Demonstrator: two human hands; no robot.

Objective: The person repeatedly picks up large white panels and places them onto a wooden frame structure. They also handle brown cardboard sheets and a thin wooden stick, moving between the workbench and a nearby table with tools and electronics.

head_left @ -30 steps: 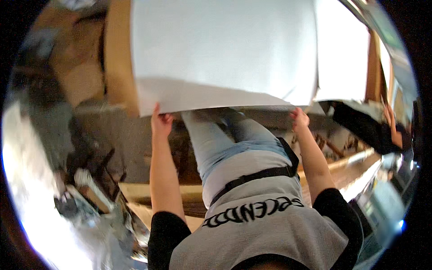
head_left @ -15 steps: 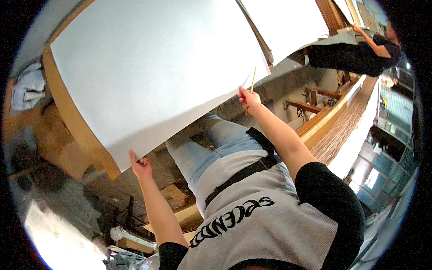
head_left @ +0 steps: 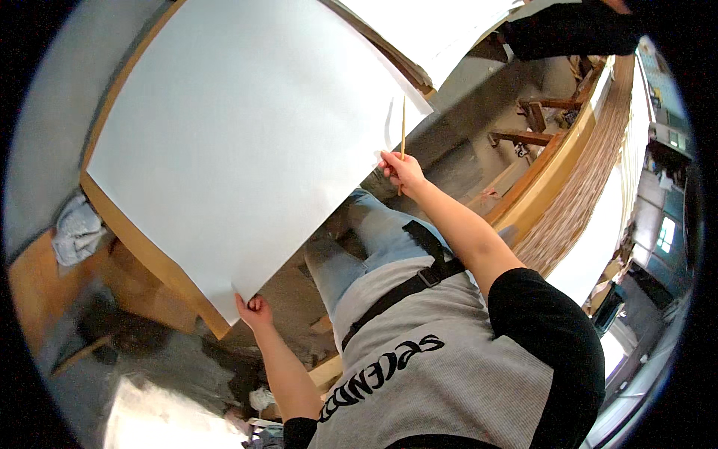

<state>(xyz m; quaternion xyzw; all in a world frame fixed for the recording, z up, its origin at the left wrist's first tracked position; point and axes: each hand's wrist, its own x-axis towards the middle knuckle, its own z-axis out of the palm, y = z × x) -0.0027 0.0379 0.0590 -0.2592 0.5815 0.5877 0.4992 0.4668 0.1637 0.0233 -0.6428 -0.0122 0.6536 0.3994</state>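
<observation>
A large white sheet (head_left: 224,142), seemingly paper, spreads over a brown board (head_left: 138,254) that shows along its left side. My left hand (head_left: 256,310) pinches the sheet's near edge close to the near left corner. Farther right along that edge, my right hand (head_left: 402,172) has thumb and fingers closed on the sheet. The same hand also holds a thin yellowish stick (head_left: 404,127), which points away from me. Near the right hand the sheet bulges slightly. Its far edge runs out of view.
Another stack of white sheets (head_left: 449,34) lies beyond, at the upper right. To the right is a long stack with brown layered edges (head_left: 591,202) on a wooden frame (head_left: 523,183). A grey cloth (head_left: 77,228) sits at the left. A person in dark clothes (head_left: 568,31) stands far right.
The view has turned, and the sheet appears lower and farther left. Its near edge, bowed before, is now straighter. The stick stands more upright in the picture. Both hands keep their grip.
</observation>
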